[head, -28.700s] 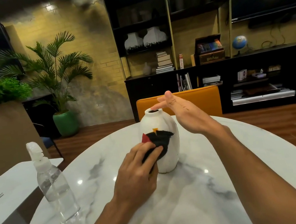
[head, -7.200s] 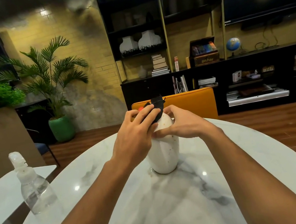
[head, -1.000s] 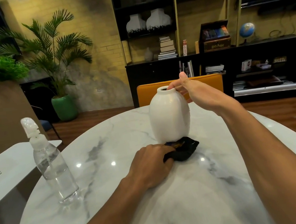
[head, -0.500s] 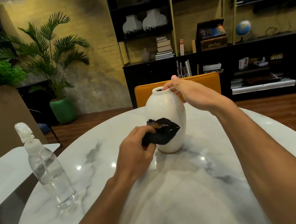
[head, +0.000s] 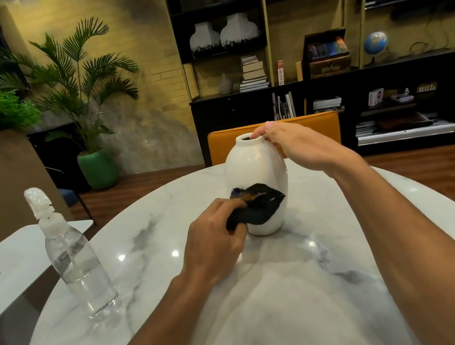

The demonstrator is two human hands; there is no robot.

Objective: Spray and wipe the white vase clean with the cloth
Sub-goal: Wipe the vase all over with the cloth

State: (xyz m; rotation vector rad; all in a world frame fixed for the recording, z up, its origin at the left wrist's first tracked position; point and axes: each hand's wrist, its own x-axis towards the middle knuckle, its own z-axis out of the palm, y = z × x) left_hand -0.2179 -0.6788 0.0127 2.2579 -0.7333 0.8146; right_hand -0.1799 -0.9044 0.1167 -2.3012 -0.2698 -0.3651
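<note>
The white vase point(head: 252, 165) stands upright on the round marble table point(head: 283, 297). My left hand point(head: 216, 242) grips a dark cloth point(head: 258, 207) and presses it against the vase's lower front. At the vase's rim, my right hand point(head: 286, 141) holds the neck with thumb and fingers, steadying it. A clear spray bottle point(head: 70, 255) with a white trigger head stands upright at the table's left side, apart from both hands.
An orange chair back point(head: 317, 126) rises just behind the table's far edge. A lower white table point(head: 6, 264) sits to the left. Black shelving with books and two white vases point(head: 223, 35) lines the far wall, beside a potted palm point(head: 86, 104).
One second ago the cloth lay on the table at the vase's foot under my left hand. It has since been lifted onto the vase's lower front. My right hand stays at the rim.
</note>
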